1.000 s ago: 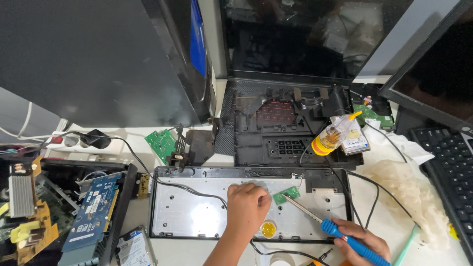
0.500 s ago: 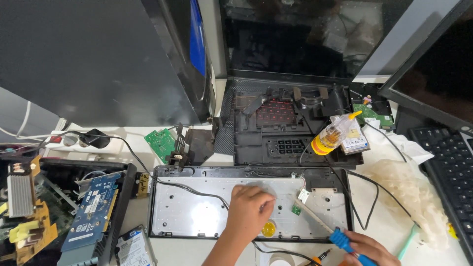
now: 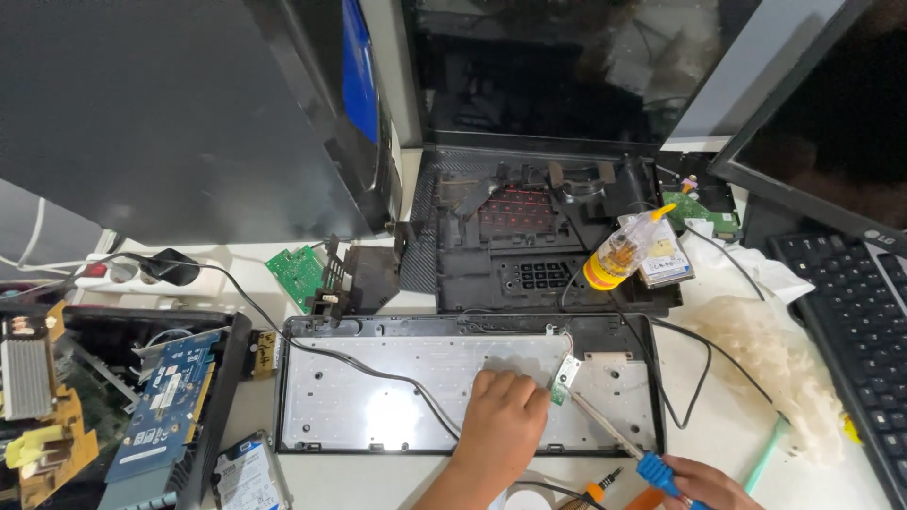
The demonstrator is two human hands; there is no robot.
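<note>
The opened keyboard tray lies on the desk; left hand presses flat, grasping nothing, beside its small green board. Right hand clenches a blue-handled tool, tip at the board, apparently mid-job

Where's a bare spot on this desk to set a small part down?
Bare white desk shows between the opened keyboard tray and the fluffy wad, though a black cable loops through it. Another strip lies beside the small green board. The far left, by the blue card, is crowded.
</note>
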